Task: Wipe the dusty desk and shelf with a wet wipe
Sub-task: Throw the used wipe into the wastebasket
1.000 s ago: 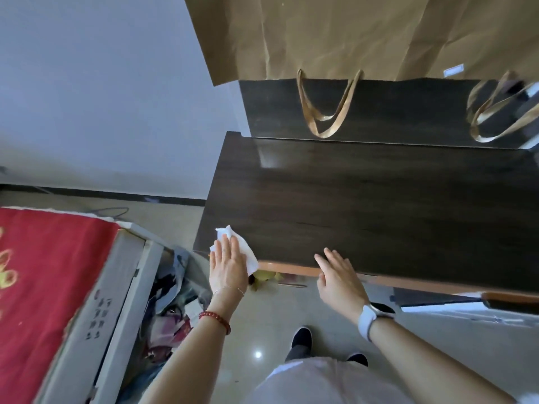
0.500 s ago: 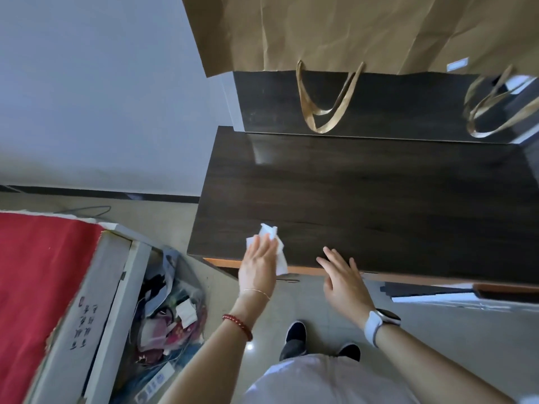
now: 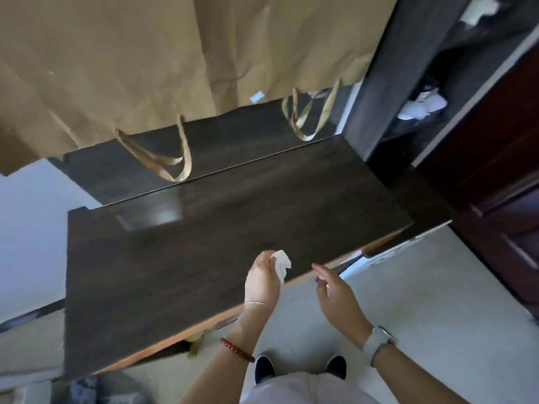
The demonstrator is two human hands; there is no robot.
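A dark wooden desk (image 3: 204, 258) fills the middle of the view, its orange front edge running up to the right. My left hand (image 3: 261, 279) holds a crumpled white wet wipe (image 3: 281, 263) just above the desk's front edge, lifted off the surface. My right hand (image 3: 335, 290) hovers off the edge to the right, fingers apart and holding nothing. Behind the desk a dark raised shelf (image 3: 233, 141) carries brown paper bags (image 3: 175, 53).
Bag handles (image 3: 166, 161) hang down over the shelf front. A dark cabinet (image 3: 423, 83) with white items stands at the right, beside a dark red door (image 3: 495, 199). Pale floor (image 3: 408, 301) and my shoes lie below. A white wall (image 3: 29, 228) is at the left.
The view has swung right and tilted. My left hand moved right along the desk's front edge and lifted, bunching the wipe. My right hand came off the edge.
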